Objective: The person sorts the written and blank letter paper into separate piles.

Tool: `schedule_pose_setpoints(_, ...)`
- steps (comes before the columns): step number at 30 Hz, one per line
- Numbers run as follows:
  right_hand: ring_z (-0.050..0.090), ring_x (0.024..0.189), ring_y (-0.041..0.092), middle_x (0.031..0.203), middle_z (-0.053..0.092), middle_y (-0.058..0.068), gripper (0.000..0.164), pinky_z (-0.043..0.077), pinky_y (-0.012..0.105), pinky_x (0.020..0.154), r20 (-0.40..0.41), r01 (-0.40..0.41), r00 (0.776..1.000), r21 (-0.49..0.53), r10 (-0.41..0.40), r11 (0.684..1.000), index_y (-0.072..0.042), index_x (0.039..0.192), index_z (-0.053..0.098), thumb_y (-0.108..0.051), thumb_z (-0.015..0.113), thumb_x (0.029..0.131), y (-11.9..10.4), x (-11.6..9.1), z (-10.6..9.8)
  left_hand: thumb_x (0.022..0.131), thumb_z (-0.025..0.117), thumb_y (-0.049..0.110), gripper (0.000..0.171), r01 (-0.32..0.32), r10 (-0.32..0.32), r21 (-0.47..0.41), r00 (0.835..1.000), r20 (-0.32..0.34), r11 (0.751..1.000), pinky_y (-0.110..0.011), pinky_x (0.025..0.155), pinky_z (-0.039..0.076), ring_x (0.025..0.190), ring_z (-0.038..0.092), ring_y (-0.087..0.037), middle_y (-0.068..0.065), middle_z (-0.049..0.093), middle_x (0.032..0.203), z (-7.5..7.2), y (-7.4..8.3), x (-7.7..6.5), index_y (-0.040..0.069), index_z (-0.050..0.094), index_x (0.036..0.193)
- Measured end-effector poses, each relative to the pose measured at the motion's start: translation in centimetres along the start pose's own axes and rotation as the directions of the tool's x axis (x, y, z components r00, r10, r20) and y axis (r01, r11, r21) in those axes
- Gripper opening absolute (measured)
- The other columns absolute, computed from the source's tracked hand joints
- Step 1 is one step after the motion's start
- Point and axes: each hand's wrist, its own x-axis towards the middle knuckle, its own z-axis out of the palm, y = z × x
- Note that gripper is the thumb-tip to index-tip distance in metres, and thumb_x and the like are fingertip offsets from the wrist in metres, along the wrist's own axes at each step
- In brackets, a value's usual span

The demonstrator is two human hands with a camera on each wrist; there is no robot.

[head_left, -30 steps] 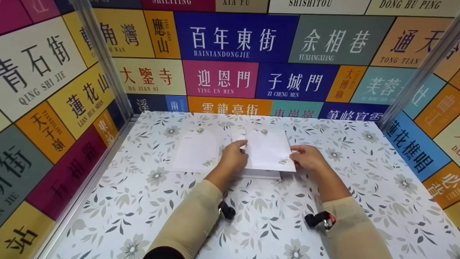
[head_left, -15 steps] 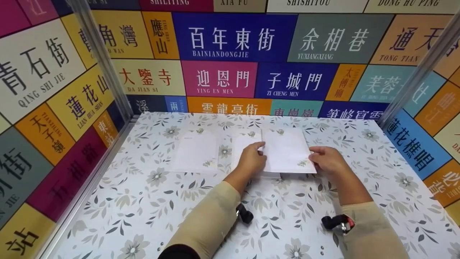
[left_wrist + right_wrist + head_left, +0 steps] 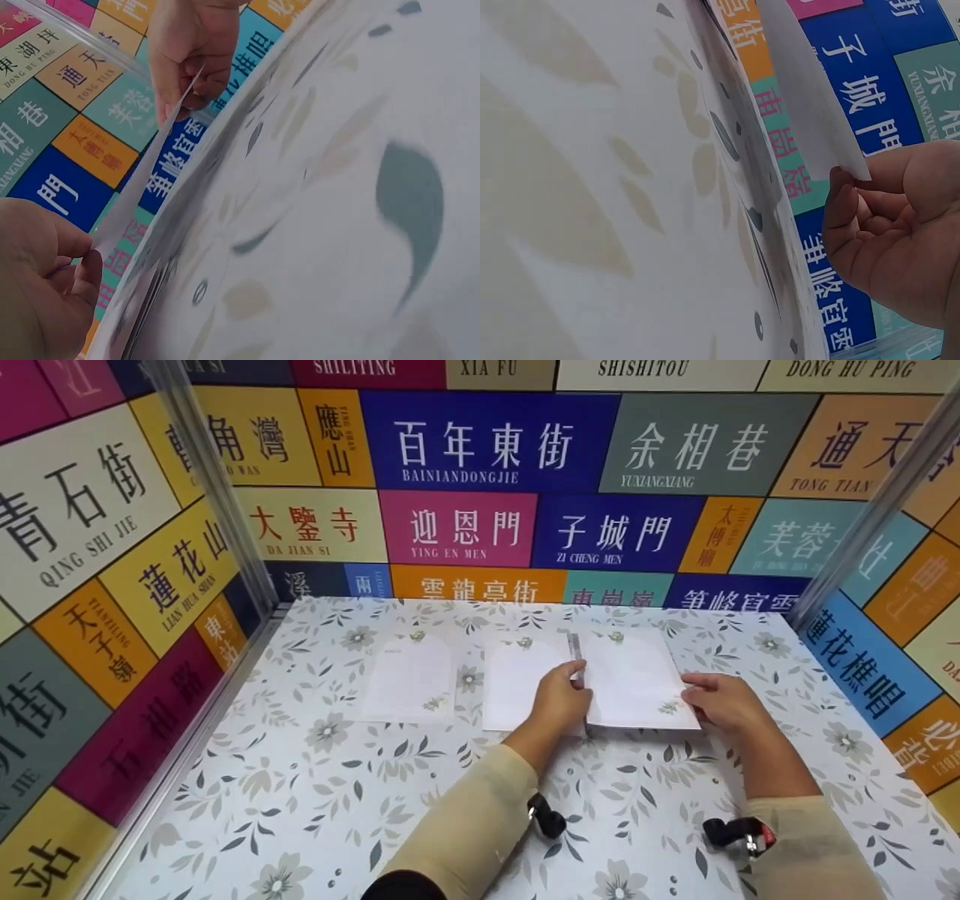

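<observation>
Fingers [image 3: 841, 217] pinching white sheet [image 3: 634, 682] at two edges

Left hand [image 3: 562, 697] is pinching its nine o'clock edge, right hand [image 3: 724, 701] its three o'clock edge. Sheet is hovering above floral tabletop [image 3: 637, 810]. Second sheet [image 3: 514, 682] is lying at its nine o'clock, partly hidden by left hand; third sheet [image 3: 411, 679] farther out, same bearing.

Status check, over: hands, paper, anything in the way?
Left hand and right hand pinching a printed sheet by opposite edges. Sheet raised off the floral table. Middle paper close by, partly hidden behind left hand. Nothing seen blocking.
</observation>
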Motion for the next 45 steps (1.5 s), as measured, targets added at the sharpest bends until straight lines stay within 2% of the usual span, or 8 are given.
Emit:
schedule_pose_setpoints(5,0.062,0.109,0.009,0.144,0.055,0.012,0.058,0.060,0.019,0.087,-0.006,-0.062,0.998,0.075,0.063,0.995,-0.007,0.163,0.043,-0.020,0.059,0.109,0.7,-0.4,-1.1,0.095,0.073,0.003,0.052,0.028,-0.027,-0.043,0.999,0.019,0.999,-0.023,0.084,0.058,0.093,0.065,-0.006,-0.001,0.074,0.103,1.5,0.8,-0.4,0.016,0.068,0.145)
schedule_pose_setpoints(11,0.058,0.111,0.019,0.142,0.056,0.015,0.057,0.057,0.020,0.082,-0.026,-0.062,0.998,-0.073,0.060,0.995,-0.010,0.163,0.045,-0.028,0.058,0.110,1.9,-0.8,-2.9,0.090,0.073,-0.004,0.056,0.049,-0.044,-0.108,0.998,0.054,0.993,-0.021,0.072,0.056,0.090,0.068,-0.008,-0.003,0.076,0.099,2.7,1.0,-0.7,0.016,0.069,0.143)
schedule_pose_setpoints(17,0.062,0.109,0.020,0.149,0.056,0.021,0.058,0.059,0.023,0.082,-0.027,-0.072,0.997,-0.082,0.070,0.994,-0.008,0.163,0.044,-0.030,0.056,0.110,2.5,-0.8,-3.2,0.086,0.073,-0.010,0.061,0.110,-0.094,-0.158,0.990,0.107,0.981,-0.020,0.065,0.053,0.087,0.070,-0.013,-0.006,0.077,0.099,3.5,0.7,-0.8,0.011,0.068,0.143)
schedule_pose_setpoints(20,0.064,0.105,0.018,0.144,0.059,0.020,0.058,0.059,0.023,0.080,-0.032,-0.081,0.996,-0.093,0.078,0.992,-0.006,0.162,0.046,-0.029,0.057,0.110,2.8,-0.6,-3.2,0.087,0.072,-0.011,0.061,0.139,-0.118,-0.160,0.984,0.136,0.977,-0.022,0.073,0.058,0.095,0.072,-0.013,-0.007,0.078,0.113,3.7,0.7,-0.9,0.011,0.067,0.144)
schedule_pose_setpoints(24,0.066,0.093,0.014,0.125,0.066,0.013,0.057,0.060,0.026,0.076,-0.038,-0.093,0.995,-0.090,0.090,0.992,-0.001,0.158,0.049,-0.027,0.062,0.108,3.2,-0.2,-3.3,0.090,0.073,-0.007,0.060,0.170,-0.144,-0.149,0.975,0.171,0.974,-0.027,0.098,0.060,0.111,0.071,-0.011,-0.004,0.074,0.136,3.8,1.0,-1.1,0.014,0.066,0.145)
schedule_pose_setpoints(27,0.067,0.089,0.014,0.116,0.068,0.010,0.057,0.061,0.028,0.074,-0.042,-0.108,0.994,-0.085,0.104,0.991,0.002,0.155,0.051,-0.024,0.064,0.107,3.4,-0.2,-3.3,0.092,0.073,-0.004,0.058,0.178,-0.150,-0.136,0.970,0.191,0.975,-0.031,0.111,0.056,0.119,0.070,-0.013,-0.003,0.072,0.138,3.8,1.0,-1.2,0.016,0.066,0.146)
schedule_pose_setpoints(35,0.068,0.089,0.016,0.110,0.071,0.008,0.059,0.060,0.028,0.076,-0.039,-0.162,0.987,-0.131,0.158,0.978,0.003,0.154,0.051,-0.028,0.065,0.105,3.3,-0.3,-3.7,0.094,0.073,0.001,0.057,0.157,-0.140,-0.062,0.966,0.218,0.986,-0.032,0.117,0.053,0.131,0.068,-0.017,-0.005,0.068,0.147,3.8,1.4,-1.7,0.015,0.064,0.149)
schedule_pose_setpoints(45,0.069,0.093,0.016,0.112,0.072,0.006,0.064,0.058,0.029,0.082,-0.003,-0.193,0.981,-0.124,0.194,0.973,0.002,0.157,0.046,-0.035,0.062,0.107,3.1,-0.2,-4.3,0.093,0.076,0.000,0.060,0.124,-0.095,-0.102,0.962,0.255,0.987,-0.036,0.121,0.049,0.140,0.064,-0.023,-0.010,0.064,0.154,3.4,1.1,-1.6,0.013,0.062,0.150)
